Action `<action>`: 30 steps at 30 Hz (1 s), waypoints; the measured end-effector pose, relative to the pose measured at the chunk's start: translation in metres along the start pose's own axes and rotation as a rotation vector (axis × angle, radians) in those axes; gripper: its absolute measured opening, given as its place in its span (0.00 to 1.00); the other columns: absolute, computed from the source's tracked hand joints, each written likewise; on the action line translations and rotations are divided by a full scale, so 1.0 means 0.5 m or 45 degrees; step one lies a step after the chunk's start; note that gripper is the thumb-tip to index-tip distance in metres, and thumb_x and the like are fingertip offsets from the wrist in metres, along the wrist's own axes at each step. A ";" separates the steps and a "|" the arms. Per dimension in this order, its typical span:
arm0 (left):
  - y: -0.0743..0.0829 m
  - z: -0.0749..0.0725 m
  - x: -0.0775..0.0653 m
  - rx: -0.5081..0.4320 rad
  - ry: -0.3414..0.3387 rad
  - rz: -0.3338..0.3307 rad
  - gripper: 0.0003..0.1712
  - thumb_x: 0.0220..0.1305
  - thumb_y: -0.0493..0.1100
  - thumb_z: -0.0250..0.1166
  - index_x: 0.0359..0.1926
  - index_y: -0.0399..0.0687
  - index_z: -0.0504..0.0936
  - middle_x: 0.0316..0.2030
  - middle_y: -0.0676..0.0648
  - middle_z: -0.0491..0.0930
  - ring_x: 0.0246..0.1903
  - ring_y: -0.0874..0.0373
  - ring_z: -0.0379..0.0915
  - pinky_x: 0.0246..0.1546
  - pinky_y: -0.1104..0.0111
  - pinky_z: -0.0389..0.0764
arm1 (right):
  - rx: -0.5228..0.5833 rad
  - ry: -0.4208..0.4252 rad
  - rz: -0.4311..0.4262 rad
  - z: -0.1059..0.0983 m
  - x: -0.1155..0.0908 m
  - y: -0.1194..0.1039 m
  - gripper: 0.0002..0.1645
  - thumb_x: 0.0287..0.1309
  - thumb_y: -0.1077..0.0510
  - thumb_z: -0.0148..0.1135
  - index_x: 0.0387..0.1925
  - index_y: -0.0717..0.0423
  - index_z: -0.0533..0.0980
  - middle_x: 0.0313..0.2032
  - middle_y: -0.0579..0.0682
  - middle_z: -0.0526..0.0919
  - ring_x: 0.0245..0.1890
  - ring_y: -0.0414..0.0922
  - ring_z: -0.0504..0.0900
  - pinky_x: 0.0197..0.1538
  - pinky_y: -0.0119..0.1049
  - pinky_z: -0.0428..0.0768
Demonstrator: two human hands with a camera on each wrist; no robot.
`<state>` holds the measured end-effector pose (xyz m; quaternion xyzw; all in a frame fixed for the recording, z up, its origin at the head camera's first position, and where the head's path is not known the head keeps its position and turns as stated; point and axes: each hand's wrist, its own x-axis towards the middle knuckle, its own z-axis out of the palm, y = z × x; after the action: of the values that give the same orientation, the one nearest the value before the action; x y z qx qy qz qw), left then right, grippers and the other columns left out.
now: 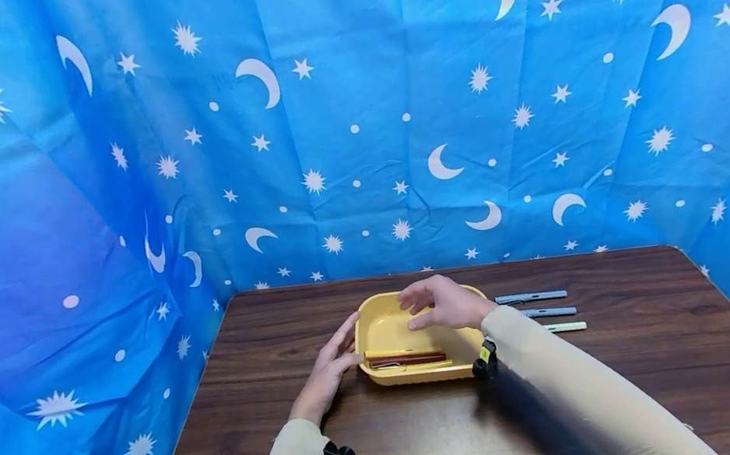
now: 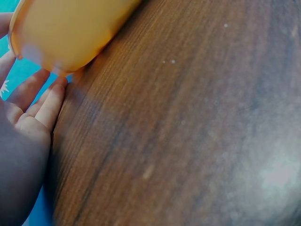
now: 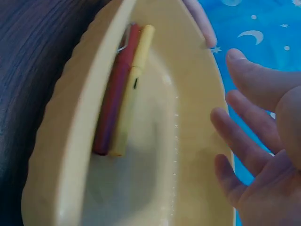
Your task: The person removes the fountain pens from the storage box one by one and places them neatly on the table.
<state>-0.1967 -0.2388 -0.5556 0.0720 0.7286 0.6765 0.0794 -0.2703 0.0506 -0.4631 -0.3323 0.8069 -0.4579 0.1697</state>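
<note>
A yellow plastic bin (image 1: pixel 474 370) stands near the far side of the table. Spread around its left end, my left hand (image 1: pixel 325 371) touches the wall with fairly straight fingers; the left wrist view has these fingers (image 2: pixel 50 104) along the bin's outside. My right hand (image 1: pixel 443 304) hovers over the bin's back part with fingers loosely bent and nothing in them. In the right wrist view its palm (image 3: pixel 268 195) and spread fingers show beside the rim. Along the front wall inside the bin lie a dark red pen (image 3: pixel 113 103) and a yellow pen (image 3: pixel 135 80).
To the right of the bin lie two grey-blue pens, the back one (image 1: pixel 541 295) and the middle one (image 1: pixel 555 311), plus a pale green pen (image 1: pixel 567 327), partly behind my right sleeve (image 1: pixel 555 364). A blue curtain (image 1: pixel 358 87) with moons and stars surrounds the wooden table (image 1: pixel 267 328).
</note>
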 end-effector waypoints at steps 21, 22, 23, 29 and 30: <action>-0.004 0.001 -0.001 0.013 0.006 0.014 0.43 0.69 0.36 0.61 0.81 0.65 0.63 0.80 0.50 0.61 0.78 0.50 0.58 0.77 0.49 0.59 | -0.163 -0.231 0.114 0.048 0.005 0.025 0.24 0.55 0.69 0.77 0.54 0.62 0.84 0.50 0.55 0.90 0.50 0.53 0.89 0.53 0.43 0.87; -0.004 0.001 -0.001 0.011 0.005 0.015 0.43 0.69 0.36 0.62 0.81 0.65 0.63 0.80 0.50 0.61 0.78 0.50 0.58 0.77 0.49 0.59 | -0.167 -0.235 0.118 0.049 0.005 0.025 0.23 0.54 0.69 0.77 0.54 0.62 0.84 0.50 0.55 0.90 0.50 0.53 0.89 0.54 0.44 0.87; -0.004 0.001 -0.001 0.011 0.003 0.016 0.43 0.69 0.36 0.62 0.81 0.65 0.63 0.80 0.50 0.61 0.78 0.50 0.58 0.77 0.49 0.59 | -0.173 -0.240 0.123 0.049 0.004 0.025 0.23 0.54 0.69 0.77 0.54 0.62 0.85 0.50 0.55 0.90 0.49 0.53 0.89 0.54 0.45 0.87; -0.006 -0.001 -0.001 0.000 -0.014 0.032 0.43 0.70 0.35 0.61 0.82 0.64 0.62 0.80 0.50 0.60 0.78 0.50 0.58 0.77 0.49 0.59 | -0.242 -0.266 0.134 0.053 0.002 0.029 0.22 0.54 0.69 0.78 0.52 0.60 0.86 0.48 0.54 0.90 0.47 0.50 0.88 0.54 0.45 0.86; -0.006 -0.001 0.000 -0.003 -0.017 0.034 0.43 0.70 0.36 0.61 0.82 0.64 0.62 0.80 0.50 0.60 0.78 0.50 0.58 0.77 0.50 0.59 | -0.248 -0.268 0.139 0.054 0.001 0.029 0.22 0.54 0.69 0.78 0.52 0.59 0.86 0.47 0.53 0.90 0.47 0.49 0.88 0.54 0.45 0.86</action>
<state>-0.1966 -0.2397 -0.5588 0.0863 0.7263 0.6778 0.0755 -0.2606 0.0385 -0.4893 -0.3490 0.8420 -0.3302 0.2451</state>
